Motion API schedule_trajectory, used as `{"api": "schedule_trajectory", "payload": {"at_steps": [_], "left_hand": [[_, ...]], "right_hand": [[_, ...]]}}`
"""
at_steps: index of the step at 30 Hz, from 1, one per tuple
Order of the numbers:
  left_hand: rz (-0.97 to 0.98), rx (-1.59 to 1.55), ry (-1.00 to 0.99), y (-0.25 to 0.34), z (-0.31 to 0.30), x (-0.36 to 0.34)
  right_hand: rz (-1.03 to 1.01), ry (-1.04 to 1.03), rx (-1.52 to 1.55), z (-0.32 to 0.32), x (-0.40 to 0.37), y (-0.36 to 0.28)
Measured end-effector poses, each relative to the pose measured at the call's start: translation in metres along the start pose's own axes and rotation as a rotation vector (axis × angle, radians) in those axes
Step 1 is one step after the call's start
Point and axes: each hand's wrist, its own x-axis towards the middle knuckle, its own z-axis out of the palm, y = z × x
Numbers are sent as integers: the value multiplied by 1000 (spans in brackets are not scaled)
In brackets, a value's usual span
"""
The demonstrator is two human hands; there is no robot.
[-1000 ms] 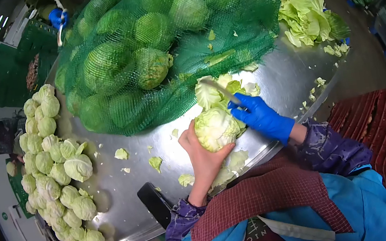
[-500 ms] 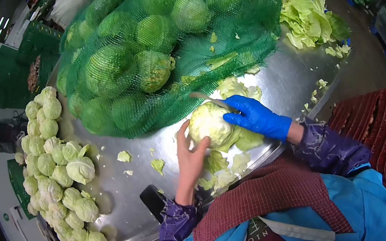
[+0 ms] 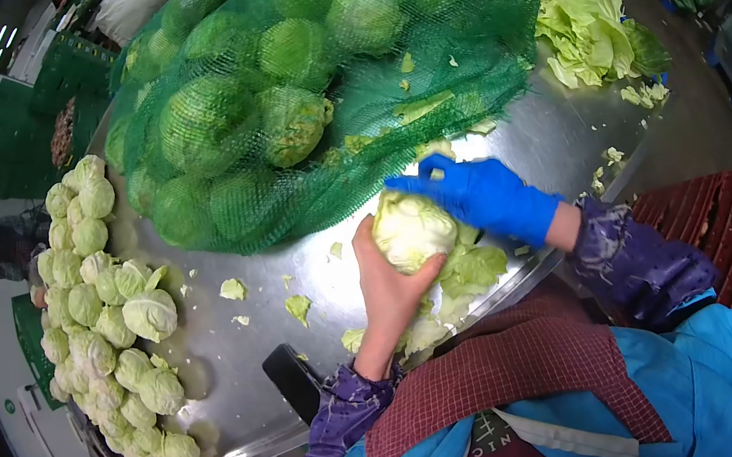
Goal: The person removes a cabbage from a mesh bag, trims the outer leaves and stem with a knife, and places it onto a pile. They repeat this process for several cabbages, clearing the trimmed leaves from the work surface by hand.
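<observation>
A pale green cabbage (image 3: pixel 412 229) is over the metal table (image 3: pixel 252 323), near its front edge. My bare left hand (image 3: pixel 391 284) wraps round its left and lower side, thumb in front. My right hand (image 3: pixel 481 201), in a blue glove, is at the cabbage's upper right. Its fingers are curled and blurred, and what they hold, if anything, cannot be made out. Loose leaves (image 3: pixel 469 271) lie under and beside the cabbage. Behind it a green net bag (image 3: pixel 289 226) holds several larger cabbages (image 3: pixel 208 124).
Small cabbages (image 3: pixel 86 306) are piled along the left edge. A dark phone (image 3: pixel 293 384) lies by my left sleeve. Leaf scraps (image 3: pixel 299 310) dot the table. Large leaves (image 3: pixel 584 36) are heaped at the back right. Red crates (image 3: pixel 722 239) stand on the right.
The cabbage and my left hand have shifted slightly right. My right hand has risen towards the cabbage's top, and the knife-like tool seen earlier at its fingers is no longer distinguishable.
</observation>
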Motion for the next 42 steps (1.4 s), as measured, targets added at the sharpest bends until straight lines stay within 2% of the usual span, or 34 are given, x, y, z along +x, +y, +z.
{"api": "schedule_trajectory", "payload": {"at_steps": [1, 3, 5, 6, 7, 9, 10, 11, 13, 14, 15, 17, 18, 19, 20, 22, 24, 25, 27, 29, 33, 34, 35, 37, 39, 40, 41, 42], "left_hand": [[0, 2, 5, 1, 1, -2], [135, 125, 3, 3, 5, -4], [130, 96, -19, -2, -5, -1], [174, 135, -79, -6, -13, 1], [224, 173, -134, -8, -20, 4], [194, 165, -143, -9, -23, 1], [-8, -100, -74, -11, -21, -2], [-212, -362, -7, -15, -18, -5], [-181, -305, 11, -17, -13, -9], [-108, -130, 41, -15, -9, -11], [-37, 45, 71, -12, -7, -14], [-13, 35, 86, -6, -4, -18], [54, 92, 69, -2, -3, -19], [125, 149, 52, 0, -2, -18], [168, 193, 27, 0, -3, -16], [140, 200, 24, 7, -3, -15], [100, 206, 1, 7, -5, -16], [103, 205, 0, 8, -5, -14], [37, 143, 39, 10, -5, -12], [31, 143, 9, 9, -4, -12], [83, 155, -8, 3, -4, -10], [115, 146, -50, 5, -4, -12], [150, 137, -89, 6, -1, -14], [202, 168, -82, 3, -1, -13], [175, 112, -85, 1, -4, -12], [211, 111, -111, -1, -7, -12], [213, 106, -110, -4, -9, -11], [233, 165, -138, -9, -11, -14]], "right_hand": [[65, 23, -75, -2, 8, 5], [113, -25, -26, -8, 17, 12], [-104, 72, 520, 4, 16, 14], [13, 43, 561, 3, 13, 9], [12, 42, 556, 10, 12, 12], [169, 91, 542, 27, 14, 17], [178, 222, 432, 31, 12, 13], [182, 225, 437, 37, 9, 9], [168, 386, 381, 40, 6, -3], [101, 286, 341, 36, -1, -7], [99, 280, 343, 39, -3, -4], [92, 359, 226, 46, -10, 12], [259, 312, 330, 41, -12, 27], [343, 170, 107, 44, -15, 50], [346, 106, 43, 48, -22, 60], [352, 38, -22, 38, -27, 54], [287, 174, 95, 13, -31, 22], [288, 176, 94, 3, -31, 11], [76, 39, 279, -6, -32, -8], [-62, 46, 38, 3, -31, -18], [-52, 51, -76, 8, -12, -12], [31, 12, -69, -2, -3, -8], [121, -59, -46, -8, 8, 0], [-20, -3, 201, -8, 12, 6], [-50, 50, 246, 0, 9, -6], [62, 11, 248, 2, 12, -9], [63, 9, 242, 13, 16, 1], [105, 84, 259, 31, 23, 20]]}}
